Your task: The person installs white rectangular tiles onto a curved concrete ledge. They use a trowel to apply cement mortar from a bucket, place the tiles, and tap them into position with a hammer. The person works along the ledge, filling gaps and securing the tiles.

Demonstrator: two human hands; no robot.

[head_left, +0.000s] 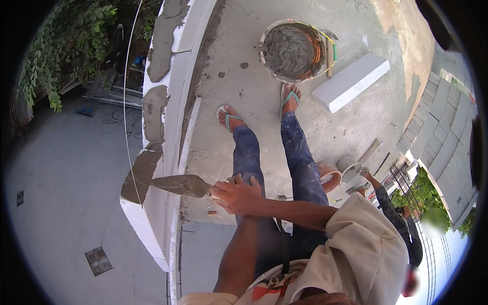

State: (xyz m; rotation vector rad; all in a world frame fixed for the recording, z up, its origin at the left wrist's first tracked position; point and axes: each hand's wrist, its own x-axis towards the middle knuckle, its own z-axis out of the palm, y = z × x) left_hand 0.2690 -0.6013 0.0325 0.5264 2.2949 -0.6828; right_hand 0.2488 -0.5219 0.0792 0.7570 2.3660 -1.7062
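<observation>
A: Where is the trowel?

B: At the near end of the pale block wall (175,96). The right hand (236,196) is wrapped firmly around its handle, and the trowel (184,186) points left, its tip at the edge of the grey mortar (146,165) on the wall top. Whether it touches is hard to tell.

A: And the left hand?

B: The left arm (235,262) runs up behind the right forearm, so the hand's state cannot be told.

A: How should the spreading be done well?

B: Probably with the blade nearly flat and light, even strokes, cutting the edges clean so nothing slides off the end. The farther patches look uneven, with white showing between them, so they may deserve another pass.

A: What stands in the way?

B: Chiefly the thin string line (125,96), which crosses that end patch; the blade ought to stay clear of it. The bucket (316,48) of wet mix lies beyond the person's feet, so reloading would mean reaching past the legs. A loose white block (351,84) lies beside the bucket. Well off to the right, a co-worker's hand (365,173) is at a grey pail (348,168).
</observation>
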